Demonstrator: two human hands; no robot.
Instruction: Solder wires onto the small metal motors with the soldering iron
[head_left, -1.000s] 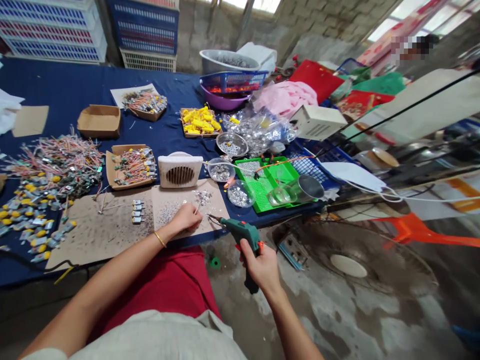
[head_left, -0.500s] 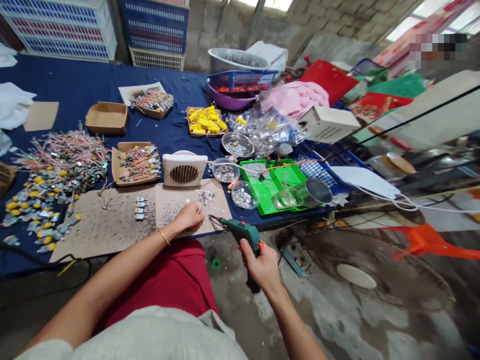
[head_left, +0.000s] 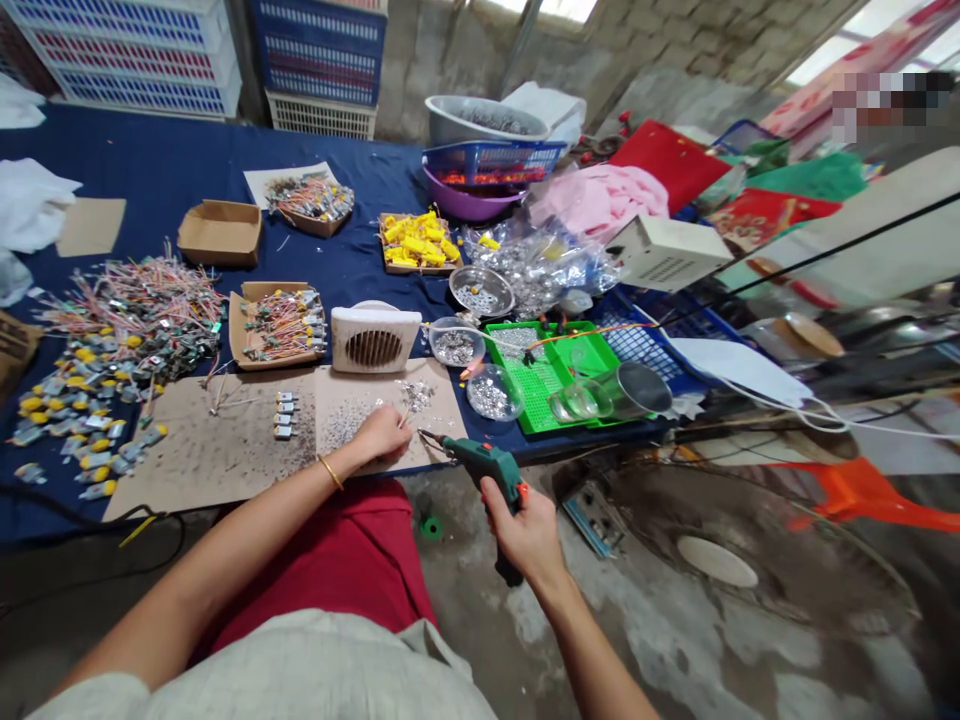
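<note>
My right hand (head_left: 531, 530) is wrapped round the handle of a green soldering gun (head_left: 484, 462). Its pointed tip reaches left, close to the fingers of my left hand (head_left: 381, 434) but apart from them. My left hand rests at the cardboard sheet (head_left: 442, 420), fingers pinched on a thin pale stick (head_left: 406, 416). Just beyond those fingers lies a scatter of small shiny metal pieces (head_left: 414, 394). Left of the hand, several small motors (head_left: 284, 415) stand in a short row on a second, stained cardboard sheet (head_left: 217, 450).
Wired motors (head_left: 135, 300) are heaped at the left. A white vented fan box (head_left: 374, 340) stands behind my left hand. Bowls of metal bits (head_left: 494, 392) and a green tray (head_left: 525, 400) with cups lie right. Yellow parts (head_left: 420, 238) fill a box farther back.
The whole view has shifted slightly, with the table's things appearing a little farther right. Both hands keep nearly the same pose, and the soldering gun stays in my right hand.
</note>
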